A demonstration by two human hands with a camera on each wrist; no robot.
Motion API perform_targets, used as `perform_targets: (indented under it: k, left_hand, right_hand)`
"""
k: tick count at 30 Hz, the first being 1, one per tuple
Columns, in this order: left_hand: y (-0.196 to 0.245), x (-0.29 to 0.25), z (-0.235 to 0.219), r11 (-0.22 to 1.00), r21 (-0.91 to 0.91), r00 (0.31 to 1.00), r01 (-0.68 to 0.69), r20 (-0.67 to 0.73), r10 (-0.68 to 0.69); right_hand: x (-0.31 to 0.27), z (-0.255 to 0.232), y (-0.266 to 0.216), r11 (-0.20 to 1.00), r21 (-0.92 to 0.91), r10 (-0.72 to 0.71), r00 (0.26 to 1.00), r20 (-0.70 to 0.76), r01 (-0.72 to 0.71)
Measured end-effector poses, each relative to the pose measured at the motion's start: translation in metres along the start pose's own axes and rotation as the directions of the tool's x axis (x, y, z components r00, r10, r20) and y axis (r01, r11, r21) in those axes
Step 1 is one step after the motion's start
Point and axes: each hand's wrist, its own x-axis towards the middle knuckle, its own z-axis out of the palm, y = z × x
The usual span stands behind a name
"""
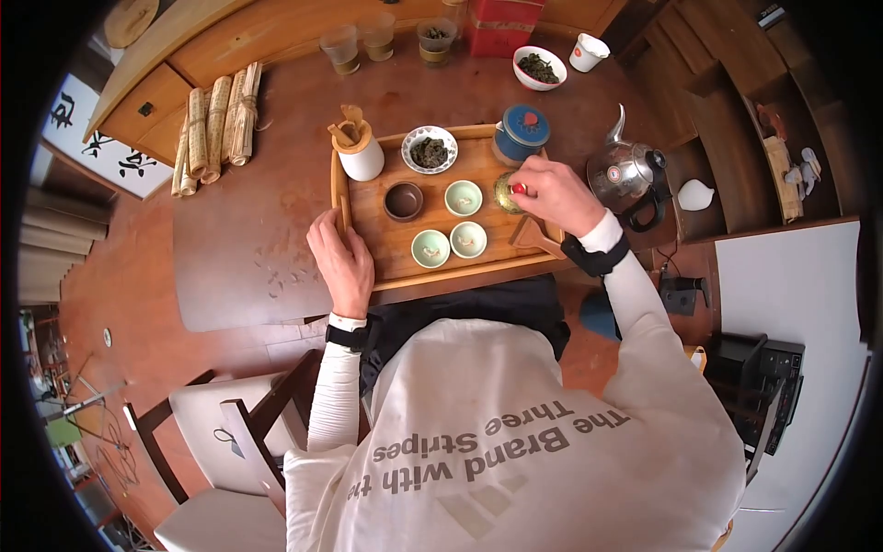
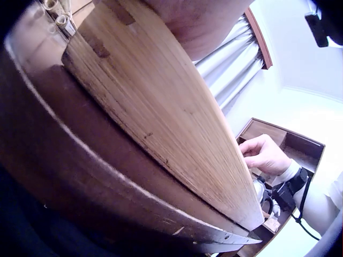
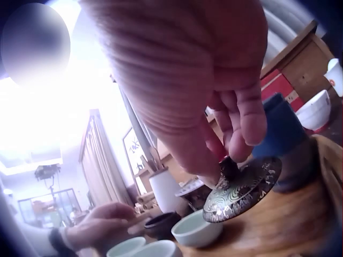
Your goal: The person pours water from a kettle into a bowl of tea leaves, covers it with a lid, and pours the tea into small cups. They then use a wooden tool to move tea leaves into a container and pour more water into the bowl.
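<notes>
My right hand [image 1: 563,193] pinches the small knob of a round, patterned lid [image 3: 241,190] between thumb and fingers. The lid tilts slightly over the right part of a wooden tray [image 1: 405,273]. In the head view it shows gold-green with a red knob, partly hidden by the hand. My left hand [image 1: 342,262] grips the tray's left end, thumb inside the rim and fingers outside. On the tray stand three pale green cups [image 1: 430,248], a dark brown cup [image 1: 403,201], a patterned bowl of tea leaves [image 1: 430,134] and a blue canister [image 1: 521,129].
A white holder with wooden tools [image 1: 361,161] stands at the tray's back left, and a brown wooden piece [image 1: 532,235] lies front right. Right of the tray is a metal kettle [image 1: 625,175]. Bamboo scrolls [image 1: 216,129], plastic cups [image 1: 340,51] and a leaf-filled bowl [image 1: 539,68] sit farther back.
</notes>
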Motion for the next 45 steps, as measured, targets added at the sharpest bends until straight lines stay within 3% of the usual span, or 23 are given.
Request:
perform_targets:
  k: [2,8,10,12,14,15,16,19,21,22,24,25,26,28,32,34,36,38,40,42,44,45]
  left_hand:
    - [0.001,-0.001,-0.001,1.000,0.013,1.000,-0.005,-0.005,0.006]
    - [0.015,0.006,-0.004,0.988,0.079,0.990,-0.129,0.067,0.124]
    - [0.039,0.016,-0.004,0.974,0.061,0.973,-0.217,0.091,0.211]
    - [0.068,0.022,-0.002,0.956,-0.074,0.925,-0.283,0.243,0.293]
    - [0.100,0.032,0.007,0.915,-0.216,0.873,-0.341,0.289,0.394]
    - [0.111,0.037,0.013,0.902,-0.221,0.836,-0.370,0.345,0.427]
    - [0.119,0.041,0.021,0.889,-0.227,0.796,-0.398,0.398,0.457]
    - [0.135,0.046,0.060,0.871,-0.167,0.745,-0.461,0.460,0.483]
    - [0.138,0.045,0.090,0.801,-0.091,0.658,-0.592,0.520,0.545]
    - [0.138,0.043,0.103,0.800,-0.090,0.659,-0.593,0.516,0.547]
    - [0.139,0.039,0.122,0.766,-0.039,0.620,-0.641,0.561,0.548]
    - [0.139,0.037,0.129,0.757,-0.032,0.615,-0.653,0.562,0.554]
    - [0.139,0.036,0.133,0.757,-0.030,0.616,-0.652,0.561,0.553]
    - [0.136,0.033,0.140,0.750,-0.004,0.607,-0.662,0.584,0.539]
    - [0.138,0.033,0.141,0.744,0.006,0.615,-0.669,0.566,0.549]
    - [0.145,0.036,0.134,0.751,-0.028,0.649,-0.659,0.482,0.588]
    - [0.152,0.041,0.121,0.790,-0.082,0.685,-0.608,0.448,0.574]
    - [0.160,0.050,0.100,0.815,-0.147,0.732,-0.560,0.373,0.570]
    - [0.160,0.058,0.073,0.831,-0.151,0.761,-0.536,0.340,0.553]
    - [0.151,0.062,0.046,0.860,-0.225,0.833,-0.458,0.230,0.504]
    - [0.132,0.060,0.026,0.895,-0.230,0.885,-0.381,0.191,0.426]
    - [0.121,0.057,0.017,0.921,-0.212,0.912,-0.327,0.185,0.366]
  right_hand:
    - [0.002,0.015,0.012,0.998,-0.039,-0.050,0.998,0.033,0.051]
    - [-0.014,0.030,0.028,0.998,-0.001,0.066,0.996,0.054,-0.066]
    - [-0.027,0.025,0.024,0.998,0.038,0.055,0.995,-0.086,-0.052]
    - [-0.044,0.000,0.011,0.990,0.086,0.128,0.974,-0.187,-0.114]
    - [-0.061,-0.035,-0.005,0.953,0.217,0.279,0.888,-0.365,-0.210]
    - [-0.071,-0.050,0.000,0.975,0.075,0.215,0.818,-0.534,-0.207]
    - [-0.087,-0.058,0.018,0.958,0.132,0.278,0.719,-0.637,-0.254]
    - [-0.126,-0.085,0.057,0.911,0.208,0.376,0.507,-0.776,-0.357]
    - [-0.151,-0.083,0.090,0.842,0.297,0.505,0.462,-0.729,-0.451]
    - [-0.162,-0.077,0.102,0.775,0.374,0.606,0.434,-0.666,-0.509]
    - [-0.174,-0.061,0.127,0.710,0.429,0.701,0.500,-0.508,-0.559]
    - [-0.176,-0.056,0.124,0.682,0.536,0.730,0.505,-0.461,-0.498]
    - [-0.171,-0.048,0.122,0.634,0.691,0.752,0.486,-0.446,-0.347]
    - [-0.166,-0.044,0.118,0.583,0.754,0.785,0.446,-0.429,-0.302]
    - [-0.171,-0.027,0.133,0.559,0.791,0.789,0.454,-0.414,-0.250]
    - [-0.165,-0.019,0.131,0.475,0.867,0.840,0.371,-0.396,-0.149]
    - [-0.161,-0.019,0.134,0.495,0.862,0.828,0.365,-0.427,-0.115]
    - [-0.153,-0.030,0.131,0.487,0.873,0.845,0.259,-0.468,-0.010]
    - [-0.150,-0.049,0.115,0.476,0.879,0.848,0.256,-0.464,0.015]
    - [-0.153,-0.071,0.099,0.505,0.863,0.830,0.266,-0.490,0.013]
    - [-0.151,-0.094,0.078,0.567,0.824,0.782,0.309,-0.541,0.008]
    - [-0.147,-0.107,0.062,0.570,0.821,0.747,0.394,-0.535,0.033]
